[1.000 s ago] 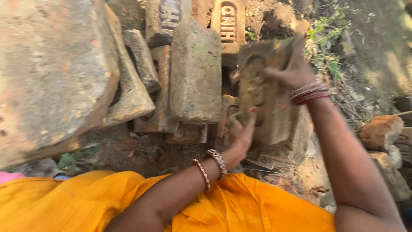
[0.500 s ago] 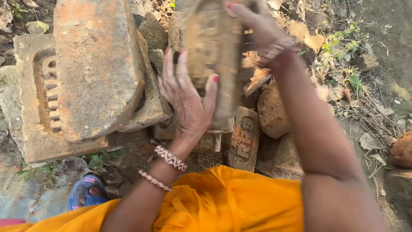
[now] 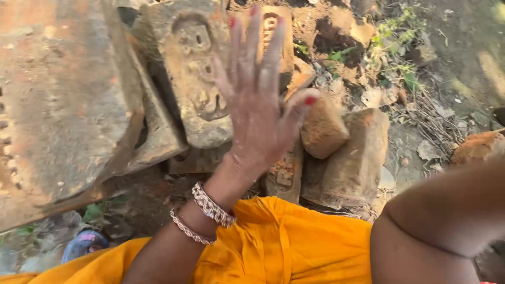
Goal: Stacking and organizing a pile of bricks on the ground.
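1. Head view looks straight down on a heap of weathered reddish-brown clay bricks stacked and tumbled on bare, littered earth.
2. Her left hand is spread flat with all the fingers splayed wide, holding nothing; the fingertips lie over or just above the grey-brown brick with the stamped recess that leans against the big bricks at the left. Whether the palm actually presses on it, I cannot tell.
3. That stamped brick is the thing nearest the hand: it stands tilted, its recessed face up, and its lower end rests on smaller bricks underneath.
4. Her right hand is out of view; only the bare right upper arm crosses the lower right corner, so its grip cannot be judged.
5. 2 beaded bangles sit on the left wrist, and an orange-yellow cloth garment fills the bottom of the view.
6. To the right of the hand lie a broken orange lump of brick and a dusty slanted brick, close together; a blue sandal peeps out at lower left.
7. To my eye the step in hand is settling or steadying a brick on the stack, the open palm serving as a pat and not a hold. A further move would call for fingers to close round a brick's edges before any lifting.
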